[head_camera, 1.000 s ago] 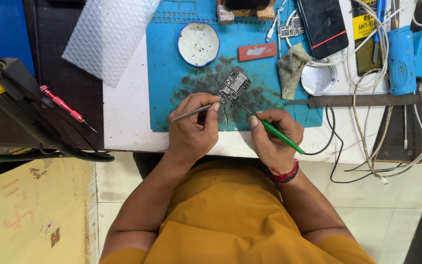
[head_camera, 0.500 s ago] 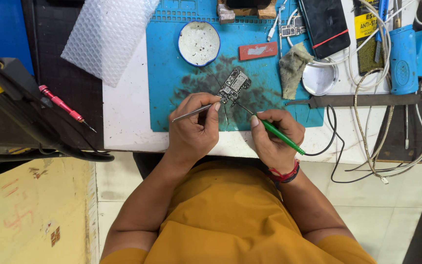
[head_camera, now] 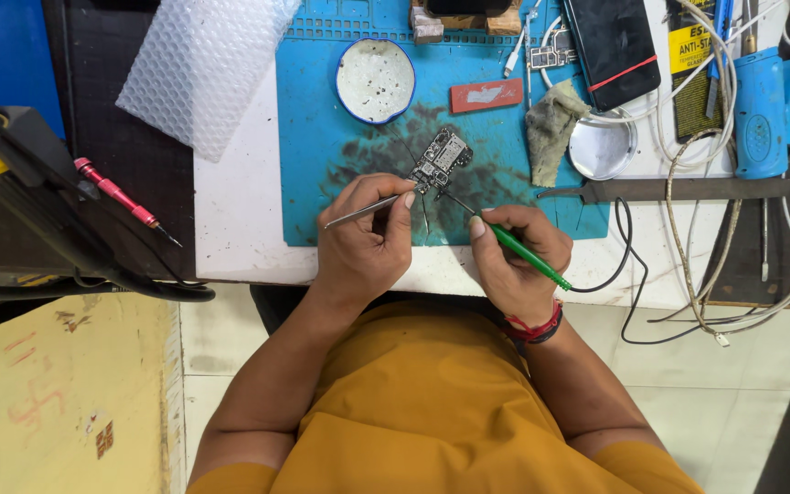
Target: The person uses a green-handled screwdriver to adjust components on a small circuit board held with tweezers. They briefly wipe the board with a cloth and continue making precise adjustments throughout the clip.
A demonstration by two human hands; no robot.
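Left hand [head_camera: 363,242] fingers pinching tweezers [head_camera: 363,211] against the board [head_camera: 439,159] (lying mid blue mat [head_camera: 322,137], far from the bench edge); right hand [head_camera: 514,265] fingers gripping green iron [head_camera: 523,256], tip touching board.

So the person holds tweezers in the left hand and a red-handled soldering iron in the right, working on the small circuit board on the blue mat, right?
Almost. In the head view, the soldering iron in the right hand has a green handle, not red. The rest holds: the left hand holds tweezers at the circuit board on the blue mat.
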